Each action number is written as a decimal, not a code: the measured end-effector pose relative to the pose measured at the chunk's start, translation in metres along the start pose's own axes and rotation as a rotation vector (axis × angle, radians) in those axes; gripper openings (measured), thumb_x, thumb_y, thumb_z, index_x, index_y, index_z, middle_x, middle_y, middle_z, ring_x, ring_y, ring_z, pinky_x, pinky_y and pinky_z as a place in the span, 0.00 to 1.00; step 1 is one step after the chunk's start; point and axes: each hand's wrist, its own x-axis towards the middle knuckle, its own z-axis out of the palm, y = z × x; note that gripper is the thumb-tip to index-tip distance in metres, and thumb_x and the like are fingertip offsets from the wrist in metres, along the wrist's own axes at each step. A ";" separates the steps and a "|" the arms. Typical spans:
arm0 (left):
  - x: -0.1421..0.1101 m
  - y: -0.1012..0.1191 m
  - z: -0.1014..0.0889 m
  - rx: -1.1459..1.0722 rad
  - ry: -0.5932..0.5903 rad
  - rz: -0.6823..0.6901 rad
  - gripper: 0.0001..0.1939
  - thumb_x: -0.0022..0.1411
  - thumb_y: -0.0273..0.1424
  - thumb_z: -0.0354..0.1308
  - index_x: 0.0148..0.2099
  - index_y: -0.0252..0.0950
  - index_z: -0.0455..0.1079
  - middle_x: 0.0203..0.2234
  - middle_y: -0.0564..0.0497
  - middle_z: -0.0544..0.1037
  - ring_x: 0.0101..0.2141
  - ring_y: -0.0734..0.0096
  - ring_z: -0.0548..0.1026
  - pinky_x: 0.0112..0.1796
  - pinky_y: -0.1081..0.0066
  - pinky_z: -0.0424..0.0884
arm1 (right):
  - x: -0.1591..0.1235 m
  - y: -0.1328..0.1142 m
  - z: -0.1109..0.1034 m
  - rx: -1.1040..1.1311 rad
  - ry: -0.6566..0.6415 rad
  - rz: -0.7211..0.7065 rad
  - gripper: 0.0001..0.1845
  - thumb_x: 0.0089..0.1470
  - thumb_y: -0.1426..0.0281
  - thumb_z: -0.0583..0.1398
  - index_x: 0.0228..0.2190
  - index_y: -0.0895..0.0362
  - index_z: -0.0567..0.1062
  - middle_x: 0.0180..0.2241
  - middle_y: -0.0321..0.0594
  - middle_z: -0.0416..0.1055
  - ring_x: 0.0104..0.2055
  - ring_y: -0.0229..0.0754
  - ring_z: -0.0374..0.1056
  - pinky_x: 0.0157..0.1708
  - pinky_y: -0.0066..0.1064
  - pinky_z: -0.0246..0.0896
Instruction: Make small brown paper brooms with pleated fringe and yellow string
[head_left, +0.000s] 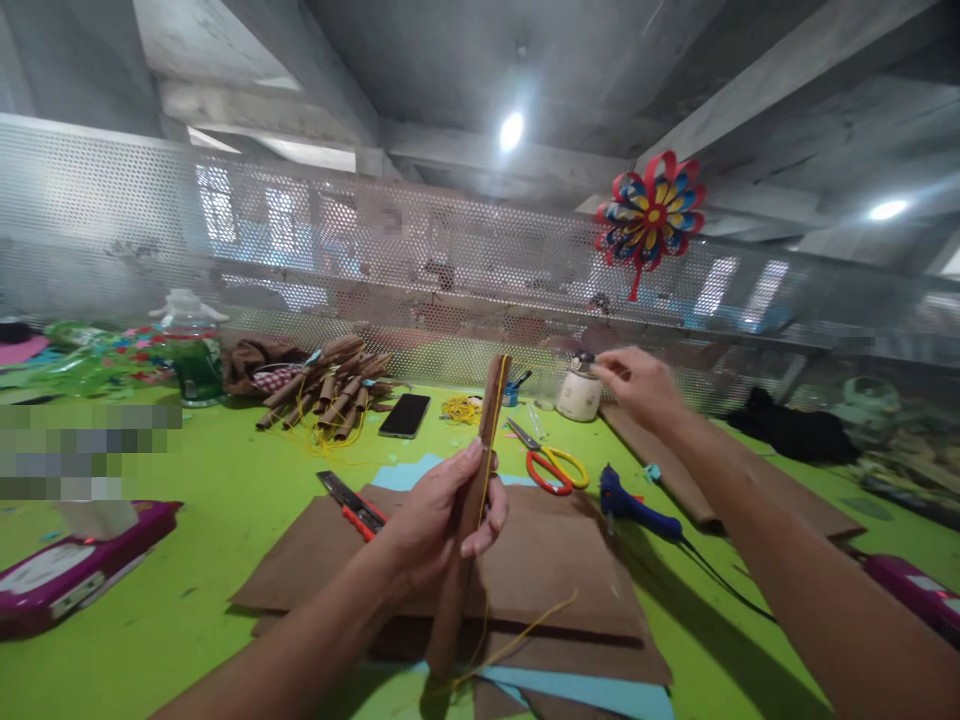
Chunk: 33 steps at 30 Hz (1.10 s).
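My left hand (450, 510) is closed around a rolled brown paper tube (491, 420), held at a steep slant over the mat. A yellow string (501, 400) runs along the tube, and its loose end trails near the bottom. Out to the right, my right hand (637, 380) pinches at the dark lid (583, 360) of a small white jar (578, 395); the exact contact at the fingertips is hard to see. Beneath my left hand lie stacked brown paper sheets (562, 560), with light blue paper (600, 692) under them.
Red-and-yellow scissors (551, 470), a blue glue gun (637, 510) with a cord, and a utility knife (349, 505) surround the stack. Farther back are a phone (405, 415) and several paper rolls (341, 390). Power strips (82, 570) sit at both sides. A perforated screen (465, 260) stands behind.
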 end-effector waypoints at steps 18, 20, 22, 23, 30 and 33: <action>-0.002 -0.001 0.002 0.235 0.034 0.057 0.20 0.66 0.47 0.42 0.39 0.36 0.66 0.15 0.52 0.71 0.20 0.73 0.67 0.27 0.74 0.61 | -0.023 -0.090 0.006 1.058 -0.314 0.175 0.19 0.52 0.63 0.61 0.47 0.54 0.71 0.47 0.46 0.71 0.51 0.46 0.66 0.49 0.40 0.63; -0.003 0.001 0.002 0.264 0.046 0.075 0.21 0.65 0.47 0.43 0.38 0.35 0.67 0.15 0.53 0.70 0.21 0.73 0.66 0.28 0.74 0.61 | -0.023 -0.103 0.017 1.116 -0.379 0.169 0.22 0.52 0.64 0.62 0.48 0.54 0.69 0.44 0.46 0.72 0.49 0.45 0.67 0.48 0.40 0.63; -0.003 0.003 0.003 0.274 0.080 0.111 0.21 0.65 0.46 0.45 0.35 0.35 0.68 0.17 0.53 0.69 0.22 0.74 0.65 0.28 0.74 0.60 | -0.029 -0.113 0.023 1.144 -0.438 0.201 0.21 0.52 0.62 0.61 0.47 0.55 0.69 0.35 0.43 0.74 0.40 0.43 0.70 0.43 0.39 0.64; -0.003 0.004 0.003 0.275 0.102 0.138 0.21 0.65 0.46 0.46 0.33 0.34 0.68 0.18 0.53 0.69 0.23 0.75 0.65 0.29 0.74 0.61 | -0.035 -0.117 0.025 1.143 -0.451 0.230 0.19 0.53 0.61 0.60 0.45 0.56 0.70 0.29 0.40 0.72 0.34 0.40 0.70 0.39 0.37 0.65; 0.003 0.007 -0.001 0.256 0.273 0.282 0.21 0.62 0.47 0.49 0.33 0.35 0.71 0.36 0.48 0.75 0.38 0.69 0.71 0.43 0.70 0.66 | -0.085 -0.128 0.028 0.818 -0.470 0.249 0.20 0.60 0.59 0.51 0.44 0.58 0.73 0.16 0.30 0.62 0.17 0.31 0.52 0.19 0.26 0.46; 0.003 0.006 -0.001 0.313 0.347 0.296 0.21 0.62 0.48 0.50 0.35 0.35 0.73 0.37 0.49 0.76 0.40 0.69 0.71 0.47 0.71 0.64 | -0.099 -0.131 0.030 0.745 -0.396 0.248 0.19 0.61 0.60 0.51 0.40 0.59 0.74 0.16 0.30 0.60 0.18 0.33 0.54 0.21 0.26 0.49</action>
